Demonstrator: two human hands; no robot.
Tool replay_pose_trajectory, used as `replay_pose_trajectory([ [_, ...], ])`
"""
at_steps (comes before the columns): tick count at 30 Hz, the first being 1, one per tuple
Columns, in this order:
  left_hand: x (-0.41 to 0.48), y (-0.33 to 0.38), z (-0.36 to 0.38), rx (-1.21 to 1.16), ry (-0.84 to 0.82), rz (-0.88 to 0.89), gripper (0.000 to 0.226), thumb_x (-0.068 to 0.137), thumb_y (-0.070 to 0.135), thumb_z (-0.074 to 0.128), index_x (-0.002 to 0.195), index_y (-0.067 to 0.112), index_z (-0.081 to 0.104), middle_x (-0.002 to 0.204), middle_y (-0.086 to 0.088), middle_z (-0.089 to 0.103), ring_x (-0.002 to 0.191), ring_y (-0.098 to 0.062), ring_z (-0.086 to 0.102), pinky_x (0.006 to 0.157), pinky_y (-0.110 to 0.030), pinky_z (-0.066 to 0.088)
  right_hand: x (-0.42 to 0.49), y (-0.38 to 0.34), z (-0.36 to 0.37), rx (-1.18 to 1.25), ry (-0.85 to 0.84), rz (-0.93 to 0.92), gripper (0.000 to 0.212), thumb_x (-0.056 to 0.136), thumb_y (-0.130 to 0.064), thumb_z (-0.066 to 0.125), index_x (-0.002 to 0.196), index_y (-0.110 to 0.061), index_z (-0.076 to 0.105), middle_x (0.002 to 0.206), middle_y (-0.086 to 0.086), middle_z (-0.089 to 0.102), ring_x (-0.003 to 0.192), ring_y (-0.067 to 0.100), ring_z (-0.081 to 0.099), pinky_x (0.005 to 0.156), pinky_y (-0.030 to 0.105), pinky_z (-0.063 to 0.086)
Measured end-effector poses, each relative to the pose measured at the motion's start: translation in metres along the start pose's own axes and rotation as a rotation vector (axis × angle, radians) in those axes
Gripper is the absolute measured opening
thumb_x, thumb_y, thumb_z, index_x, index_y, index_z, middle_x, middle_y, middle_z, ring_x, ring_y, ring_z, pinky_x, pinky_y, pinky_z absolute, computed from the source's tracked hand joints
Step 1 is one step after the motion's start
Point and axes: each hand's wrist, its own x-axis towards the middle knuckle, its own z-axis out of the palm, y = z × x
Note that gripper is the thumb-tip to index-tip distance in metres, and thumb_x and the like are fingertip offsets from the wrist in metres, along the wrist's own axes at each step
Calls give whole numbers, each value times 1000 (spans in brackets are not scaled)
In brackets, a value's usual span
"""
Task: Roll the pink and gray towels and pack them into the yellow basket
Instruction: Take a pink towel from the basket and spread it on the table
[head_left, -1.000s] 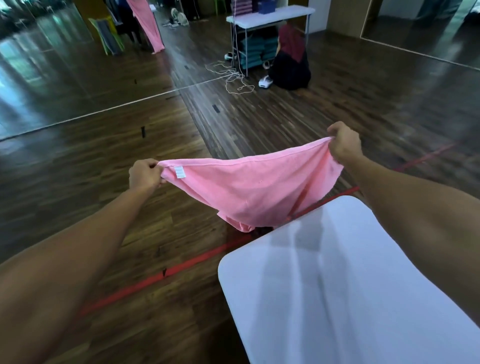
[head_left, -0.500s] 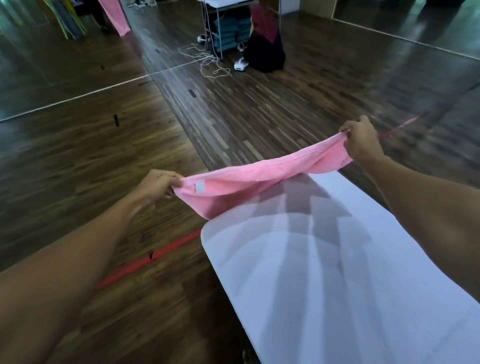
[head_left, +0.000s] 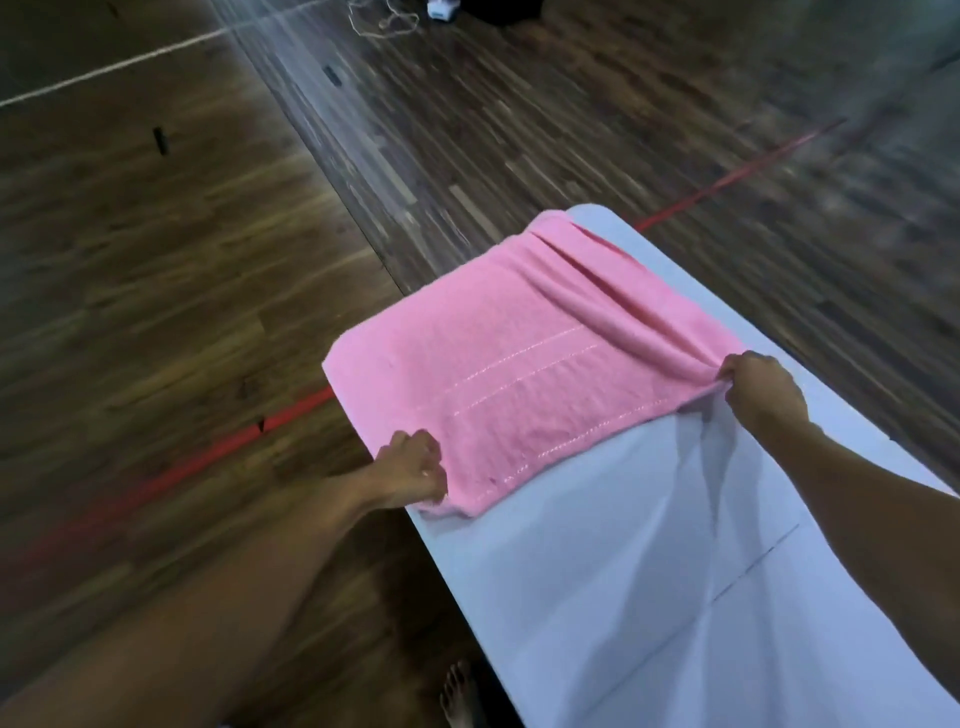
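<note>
The pink towel (head_left: 498, 353) lies spread over the far end of the white table (head_left: 675, 571), with folds bunched along its right side. My left hand (head_left: 410, 467) pinches its near left corner at the table's left edge. My right hand (head_left: 758, 384) pinches the near right corner, lifted slightly off the surface. No gray towel and no yellow basket are in view.
Dark wooden floor surrounds the table, crossed by a red line (head_left: 208, 462) and a white line (head_left: 104, 67). A loose white cord (head_left: 384, 18) lies on the floor at the top. A bare foot (head_left: 460, 696) shows beside the table's near left edge.
The towel, held stretched in the air between both hands, has come down and now lies flat on the table's far end. Both hands still hold its corners, lower and nearer.
</note>
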Motion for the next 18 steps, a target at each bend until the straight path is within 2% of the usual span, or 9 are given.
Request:
replay_pose_trajectory([
  [2, 9, 0, 23, -9, 113, 95, 17, 63, 40, 54, 69, 32, 68, 121, 13, 46, 120, -17, 34, 97, -30, 36, 1, 4, 13, 3, -40, -11, 25, 81, 3, 49, 93, -5, 69, 100, 20, 61, 98, 40, 58, 84, 45, 51],
  [3, 12, 2, 31, -61, 133, 113, 17, 60, 46, 49, 66, 38, 63, 124, 8, 48, 125, -19, 36, 101, -32, 36, 2, 5, 18, -14, -61, -24, 25, 83, 2, 50, 96, -3, 69, 103, 21, 60, 100, 40, 57, 85, 46, 51],
  [6, 17, 8, 42, -107, 256, 102, 30, 66, 57, 37, 74, 36, 57, 114, 4, 56, 115, -18, 49, 99, -40, 42, 8, 1, 27, -55, -91, -68, 22, 84, 0, 51, 99, 8, 65, 105, 24, 56, 103, 43, 54, 84, 49, 51],
  [7, 17, 13, 44, -63, 330, 93, 36, 74, 58, 35, 79, 31, 58, 108, 5, 59, 106, -17, 54, 96, -40, 44, 10, -3, 26, -38, -97, -55, 25, 87, -9, 51, 101, 8, 63, 106, 23, 55, 105, 42, 54, 84, 48, 50],
  [9, 22, 24, 47, 72, 507, 61, 40, 93, 54, 34, 90, 21, 57, 91, 4, 64, 84, -21, 59, 85, -41, 46, 17, -11, 20, -28, -111, 5, 46, 94, -42, 44, 109, -2, 61, 111, 20, 57, 105, 39, 56, 83, 43, 44],
  [10, 27, 28, 49, 119, 589, 49, 37, 97, 51, 34, 96, 21, 56, 89, 4, 65, 80, -21, 60, 83, -40, 46, 23, -15, 17, -59, -117, 16, 60, 93, -59, 37, 113, -6, 58, 112, 19, 59, 102, 38, 57, 82, 42, 42],
  [12, 38, 32, 54, 158, 676, 27, 38, 99, 51, 33, 116, 25, 55, 100, 3, 65, 91, -23, 60, 87, -41, 43, 37, -24, 14, -121, -131, 3, 75, 87, -77, 26, 122, -14, 47, 109, 19, 60, 92, 36, 57, 78, 42, 41],
  [14, 50, 32, 63, 220, 673, -17, 44, 98, 51, 35, 131, 25, 48, 117, -2, 58, 108, -27, 49, 94, -44, 38, 51, -31, 16, -192, -181, -20, 77, 84, -80, 30, 125, -16, 41, 110, 18, 57, 86, 33, 52, 74, 40, 40],
  [18, 66, 33, 80, 171, 769, -45, 60, 86, 56, 59, 133, 22, 45, 145, -11, 33, 134, -31, 26, 110, -48, 24, 72, -40, 29, -176, -182, -68, 71, 85, -51, 59, 134, -3, 41, 140, 20, 31, 126, 39, 33, 97, 50, 39],
])
